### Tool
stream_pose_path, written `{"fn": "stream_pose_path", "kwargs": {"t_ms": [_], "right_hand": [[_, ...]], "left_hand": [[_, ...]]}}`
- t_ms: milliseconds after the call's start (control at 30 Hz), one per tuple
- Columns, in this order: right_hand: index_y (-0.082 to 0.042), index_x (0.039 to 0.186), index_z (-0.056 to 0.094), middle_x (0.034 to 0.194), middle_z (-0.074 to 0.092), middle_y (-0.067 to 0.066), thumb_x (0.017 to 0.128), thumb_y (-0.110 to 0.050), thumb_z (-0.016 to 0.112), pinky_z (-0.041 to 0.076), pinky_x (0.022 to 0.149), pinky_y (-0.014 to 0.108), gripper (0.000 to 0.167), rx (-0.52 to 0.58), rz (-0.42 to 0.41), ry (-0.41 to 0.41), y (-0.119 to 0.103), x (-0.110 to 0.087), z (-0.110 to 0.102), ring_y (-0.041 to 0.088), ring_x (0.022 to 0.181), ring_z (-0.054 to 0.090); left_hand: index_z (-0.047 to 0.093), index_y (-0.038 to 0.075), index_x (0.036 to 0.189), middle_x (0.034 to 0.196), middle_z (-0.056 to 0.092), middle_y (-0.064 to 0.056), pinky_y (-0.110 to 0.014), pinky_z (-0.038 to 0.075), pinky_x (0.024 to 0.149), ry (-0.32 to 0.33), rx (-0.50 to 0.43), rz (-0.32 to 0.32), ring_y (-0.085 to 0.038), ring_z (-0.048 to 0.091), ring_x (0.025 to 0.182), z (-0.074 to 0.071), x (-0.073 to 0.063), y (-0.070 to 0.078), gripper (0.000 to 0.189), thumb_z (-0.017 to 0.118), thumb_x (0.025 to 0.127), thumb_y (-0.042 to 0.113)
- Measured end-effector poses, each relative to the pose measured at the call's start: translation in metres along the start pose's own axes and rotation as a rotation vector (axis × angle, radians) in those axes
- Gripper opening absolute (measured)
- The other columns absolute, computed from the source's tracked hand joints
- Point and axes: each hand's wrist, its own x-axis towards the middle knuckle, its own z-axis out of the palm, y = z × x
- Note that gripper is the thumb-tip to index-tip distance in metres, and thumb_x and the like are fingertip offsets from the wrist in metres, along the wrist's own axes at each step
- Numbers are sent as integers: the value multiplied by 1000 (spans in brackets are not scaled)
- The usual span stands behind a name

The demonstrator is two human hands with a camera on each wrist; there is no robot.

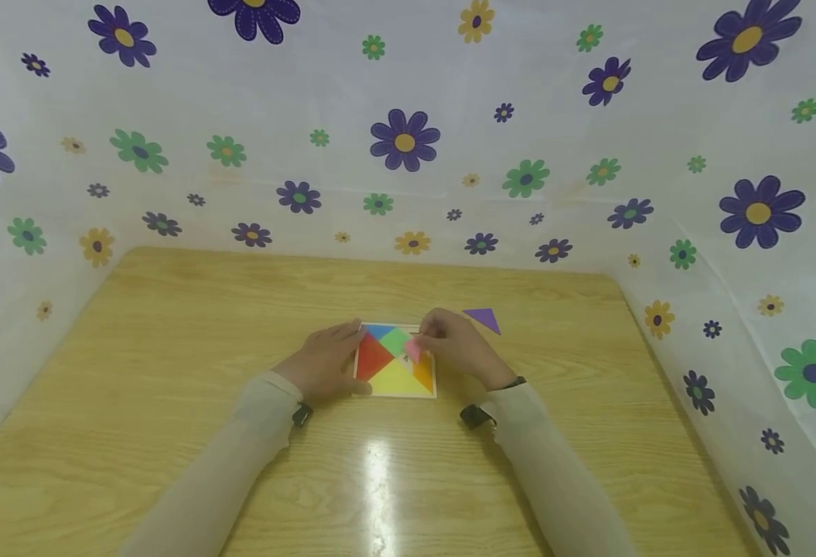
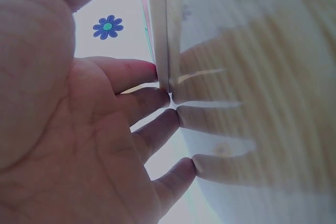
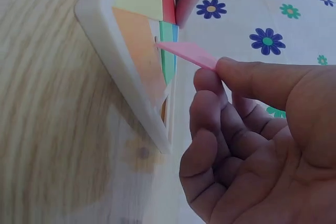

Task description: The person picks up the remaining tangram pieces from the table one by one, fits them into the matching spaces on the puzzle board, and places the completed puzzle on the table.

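A white-rimmed tangram tray (image 1: 401, 397) lies on the table with a red triangle (image 1: 373, 357), a blue piece (image 1: 381, 330), a green piece (image 1: 395, 343), a yellow triangle (image 1: 397, 382) and an orange piece (image 1: 422, 377) in it. My left hand (image 1: 324, 360) rests along its left side, fingers fairly straight; in the left wrist view several fingertips touch the tray edge and tabletop. Between thumb and forefinger, my right hand (image 3: 252, 124) pinches a pink tangram piece (image 3: 191, 54), tilted above the tray's right part. A purple triangle (image 1: 486, 319) lies beyond the right hand.
The wooden table (image 1: 192, 333) reaches back to a white flower-printed sheet (image 1: 338, 93), which also stands along the left and right sides. A bright light reflection lies on the wood in front of the tray.
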Motion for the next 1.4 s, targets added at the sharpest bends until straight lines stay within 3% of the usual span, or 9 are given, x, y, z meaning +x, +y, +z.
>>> {"fn": "stream_pose_path", "kwargs": {"t_ms": [467, 933, 1400], "right_hand": [[-10, 105, 66, 98, 66, 4, 98, -20, 71, 52, 83, 35, 13, -36, 60, -117, 0, 14, 11, 21, 90, 60], [-9, 106, 67, 99, 68, 5, 96, -22, 74, 55, 85, 36, 18, -142, 105, -150, -2, 21, 14, 22, 91, 60], [-10, 109, 68, 103, 67, 4, 97, -25, 72, 54, 89, 38, 20, -168, 88, -133, 1, 19, 11, 23, 95, 60]], "left_hand": [[26, 8, 164, 172, 17, -9, -51, 16, 128, 0, -5, -8, -31, 17, 159, 1, 2, -3, 101, 73, 89, 56], [26, 9, 164, 173, 17, -9, -51, 15, 129, 0, -15, -22, -31, 17, 159, 0, 2, -1, 101, 74, 89, 56], [25, 8, 165, 172, 17, -9, -51, 15, 128, 4, -9, -19, -31, 16, 159, 0, 1, 0, 101, 73, 90, 56]]}}
